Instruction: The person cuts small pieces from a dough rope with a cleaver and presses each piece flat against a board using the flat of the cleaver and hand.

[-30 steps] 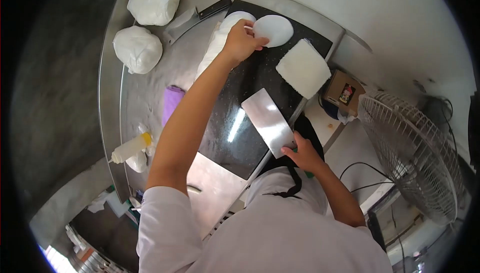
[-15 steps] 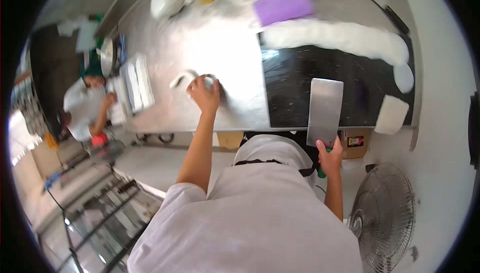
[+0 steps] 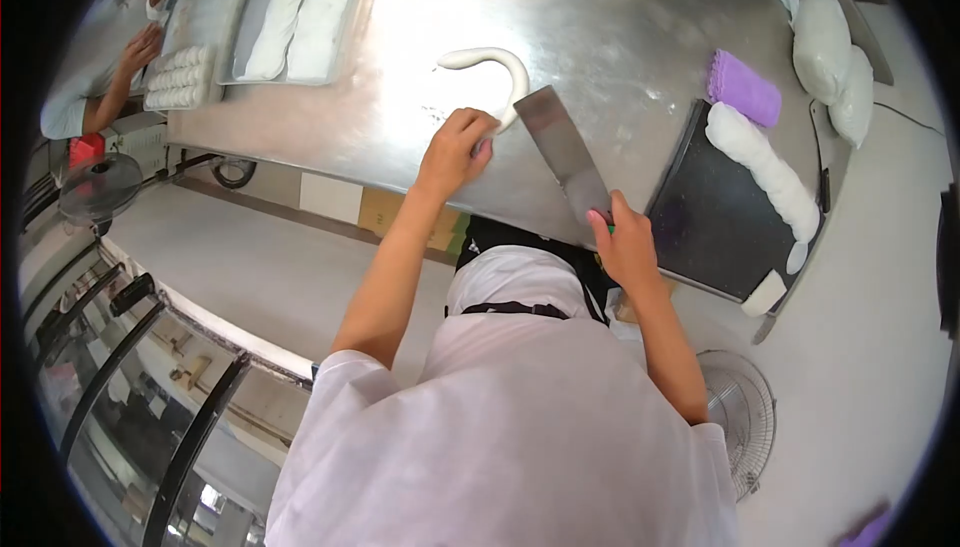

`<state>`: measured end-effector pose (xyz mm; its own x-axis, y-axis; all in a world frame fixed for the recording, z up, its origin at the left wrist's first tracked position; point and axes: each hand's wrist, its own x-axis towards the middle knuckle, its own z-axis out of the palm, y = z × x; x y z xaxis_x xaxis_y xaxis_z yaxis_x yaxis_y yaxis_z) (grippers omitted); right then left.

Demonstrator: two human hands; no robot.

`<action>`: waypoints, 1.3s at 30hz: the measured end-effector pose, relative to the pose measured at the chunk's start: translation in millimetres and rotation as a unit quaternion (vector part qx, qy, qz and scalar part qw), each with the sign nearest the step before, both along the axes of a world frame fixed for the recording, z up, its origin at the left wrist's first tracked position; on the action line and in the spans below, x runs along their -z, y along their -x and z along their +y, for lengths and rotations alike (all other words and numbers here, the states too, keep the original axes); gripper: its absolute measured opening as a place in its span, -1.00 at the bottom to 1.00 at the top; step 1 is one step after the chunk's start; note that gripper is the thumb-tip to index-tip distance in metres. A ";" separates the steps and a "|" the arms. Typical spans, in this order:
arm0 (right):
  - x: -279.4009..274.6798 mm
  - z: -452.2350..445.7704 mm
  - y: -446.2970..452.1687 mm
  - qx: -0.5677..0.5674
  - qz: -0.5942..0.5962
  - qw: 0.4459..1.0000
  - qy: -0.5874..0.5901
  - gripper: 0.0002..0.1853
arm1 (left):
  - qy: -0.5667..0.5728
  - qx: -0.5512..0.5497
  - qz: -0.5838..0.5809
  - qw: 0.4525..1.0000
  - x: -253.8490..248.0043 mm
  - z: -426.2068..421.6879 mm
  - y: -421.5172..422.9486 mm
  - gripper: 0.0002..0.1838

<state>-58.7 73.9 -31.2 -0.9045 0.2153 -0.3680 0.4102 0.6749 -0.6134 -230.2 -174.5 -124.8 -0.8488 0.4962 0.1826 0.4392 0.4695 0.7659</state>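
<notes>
A thin white dough rope (image 3: pixel 522 77) lies in a hook-shaped curve on the metal table (image 3: pixel 400 127). My left hand (image 3: pixel 458 154) is closed at its near end, its fingers curled over the dough and hiding that tip. My right hand (image 3: pixel 630 244) grips a cleaver (image 3: pixel 565 152) with a wide rectangular blade; a little green handle shows at the fingers. The blade slants up and to the left, its far end beside the dough rope. To the right, a thick floury dough log (image 3: pixel 762 172) rests along the far side of a black board (image 3: pixel 705 212).
Behind the board sits a folded purple cloth (image 3: pixel 745 89), with filled plastic bags (image 3: pixel 822 42) at right. Trays of white dough strips (image 3: pixel 318 12) stand at left, near a co-worker's hands (image 3: pixel 142 47). A white dough scrap (image 3: pixel 765 293) is at the board's near corner; a fan (image 3: pixel 735 417) stands below.
My view has swung left. The cleaver has moved from over the black board to beside the dough rope. My left hand remains at the dough, which now shows as a longer curve.
</notes>
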 end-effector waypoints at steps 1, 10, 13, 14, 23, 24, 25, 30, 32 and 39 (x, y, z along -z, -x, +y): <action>-1.1 -5.0 9.6 -0.030 0.003 0.999 -0.026 -0.69 | -0.020 0.039 0.001 0.999 -1.2 -5.5 3.9 -0.71; 22.9 -34.3 31.2 -0.097 -0.055 0.980 -0.165 -0.72 | -0.043 0.061 0.062 0.995 18.9 1.9 25.6 -0.74; 37.9 -48.3 43.9 -0.065 -0.033 0.989 -0.129 -0.71 | -0.083 -0.036 0.112 0.990 21.4 18.0 15.8 -0.77; 39.0 -49.6 45.4 -0.042 -0.032 0.994 -0.099 -0.70 | -0.082 -0.032 0.117 0.989 21.8 20.0 12.6 -0.77; -2.1 2.9 -84.9 0.256 0.059 0.960 0.093 -0.52 | -0.130 -0.088 -0.096 0.983 -27.4 57.5 -10.3 -0.86; -8.6 15.7 -112.5 0.308 0.062 0.944 0.104 -0.50 | -0.134 -0.056 -0.100 0.984 -35.6 81.9 -19.9 -0.86; 7.9 21.7 -147.9 0.352 0.073 0.931 0.069 -0.48 | -0.101 0.040 -0.084 0.991 -51.8 112.3 -33.3 -0.84; 24.4 21.8 -264.3 0.564 0.153 0.806 0.089 -0.51 | -0.047 0.546 0.032 0.836 -69.7 294.9 -109.2 -0.76; 10.5 12.6 -288.3 0.669 0.135 0.713 0.156 -0.55 | 0.106 0.646 0.042 0.755 -28.4 354.7 -137.1 -0.72; 32.3 -1.7 -340.9 0.745 0.134 0.626 0.187 -0.60 | 0.349 0.670 0.143 0.639 -40.2 424.5 -174.2 -0.27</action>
<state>282.2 72.2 -63.6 0.1573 0.8376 -0.5231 0.2625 -0.5461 -0.7955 -56.1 250.1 -84.6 0.4426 0.7876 -0.4287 0.8806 -0.2918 0.3733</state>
